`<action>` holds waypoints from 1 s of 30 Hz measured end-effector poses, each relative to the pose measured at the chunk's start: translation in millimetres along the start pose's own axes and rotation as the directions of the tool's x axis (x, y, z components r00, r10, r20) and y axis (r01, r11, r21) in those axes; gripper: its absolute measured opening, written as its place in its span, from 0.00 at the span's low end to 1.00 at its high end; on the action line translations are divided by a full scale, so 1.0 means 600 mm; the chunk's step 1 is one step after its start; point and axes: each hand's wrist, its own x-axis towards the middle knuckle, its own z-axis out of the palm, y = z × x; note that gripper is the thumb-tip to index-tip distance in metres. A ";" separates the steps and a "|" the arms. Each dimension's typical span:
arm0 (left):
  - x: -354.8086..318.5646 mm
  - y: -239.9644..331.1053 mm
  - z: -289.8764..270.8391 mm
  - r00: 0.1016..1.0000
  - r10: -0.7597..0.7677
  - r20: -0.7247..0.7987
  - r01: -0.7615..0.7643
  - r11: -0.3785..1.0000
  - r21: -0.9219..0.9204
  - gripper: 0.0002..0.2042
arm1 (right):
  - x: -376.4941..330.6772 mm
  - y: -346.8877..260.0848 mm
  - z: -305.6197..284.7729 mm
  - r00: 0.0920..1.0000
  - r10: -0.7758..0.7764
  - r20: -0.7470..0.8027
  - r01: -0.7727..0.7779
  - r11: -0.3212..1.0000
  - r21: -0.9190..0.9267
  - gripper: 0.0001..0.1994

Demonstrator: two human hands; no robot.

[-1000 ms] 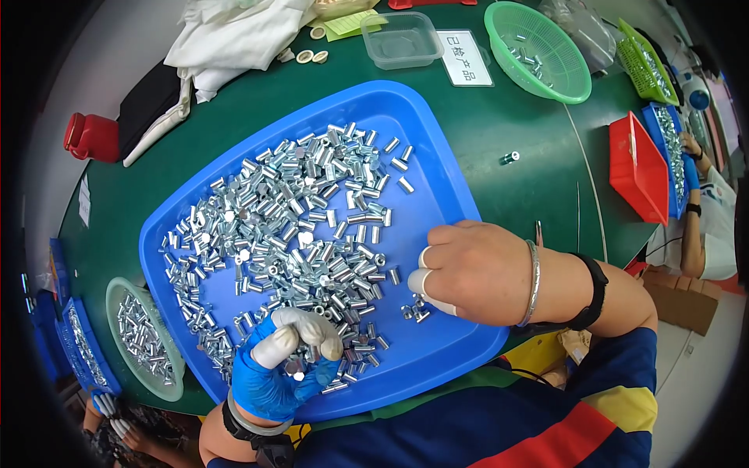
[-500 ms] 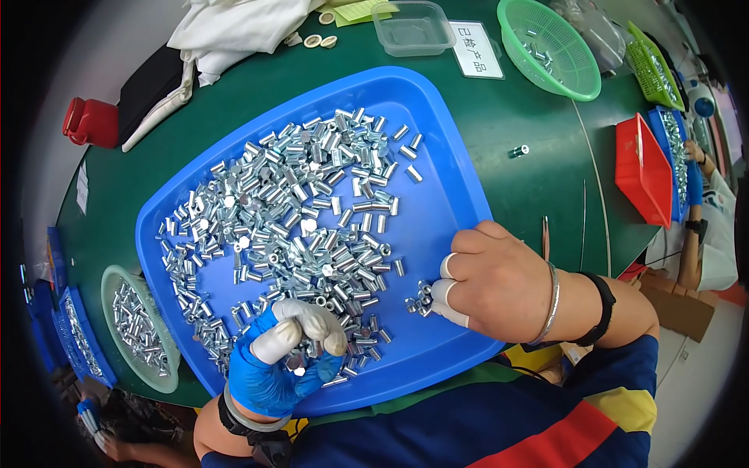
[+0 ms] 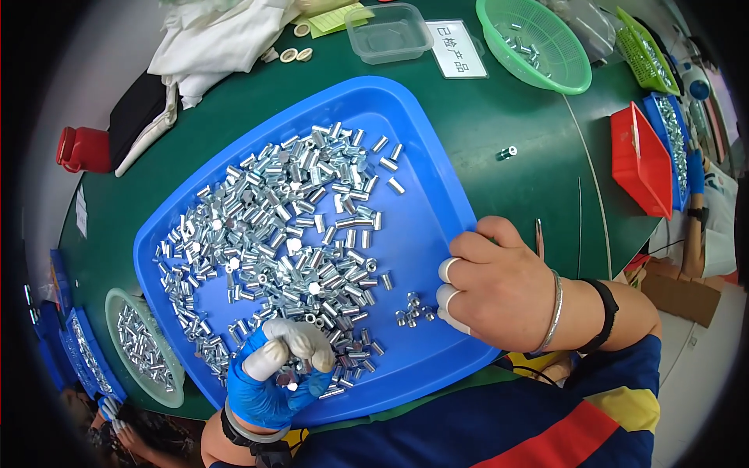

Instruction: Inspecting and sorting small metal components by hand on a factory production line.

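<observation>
Hundreds of small silver metal sleeves (image 3: 289, 234) lie loose across the big blue tray (image 3: 437, 203) at frame centre, thickest toward its left and middle. They look hard, smooth and light; I'd judge them slippery and prone to roll, best pinched singly across the barrel between fingertips.

Green round basket (image 3: 573, 74), upper right: a thin scatter of the same parts at the bottom. Red bin (image 3: 636, 164), right edge: contents not visible from this angle. Pale green dish (image 3: 117, 312), lower left, just outside the tray: a dense heap of sleeves. Clear plastic tub (image 3: 390, 31), top centre: looks bare. One stray sleeve (image 3: 507, 152) on the green table (image 3: 499, 117), right of the tray.

Left hand (image 3: 277, 374), blue glove with white fingertips, low on the tray, fingers curled down into the pile; whether it has a piece pinched I cannot tell. Right hand (image 3: 499, 288), bare with white finger cots, rests on the tray's right rim, fingers loosely bent, nothing held; a small cluster of sleeves (image 3: 413, 308) lies just off its fingertips.
</observation>
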 end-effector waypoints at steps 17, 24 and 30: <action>0.003 -0.010 0.007 0.988 0.134 -0.074 -0.130 0.990 0.053 0.12 | -0.001 -0.001 0.014 0.999 -0.032 -0.039 0.033 0.999 0.031 0.05; 0.003 -0.005 0.006 0.989 0.136 -0.053 -0.133 0.989 0.061 0.11 | -0.009 -0.009 -0.001 1.000 -0.016 -0.009 0.016 1.000 -0.016 0.08; 0.001 0.001 0.006 0.995 0.104 0.007 -0.104 0.992 0.066 0.11 | 0.001 -0.026 0.001 0.998 0.055 0.042 -0.063 0.968 0.243 0.20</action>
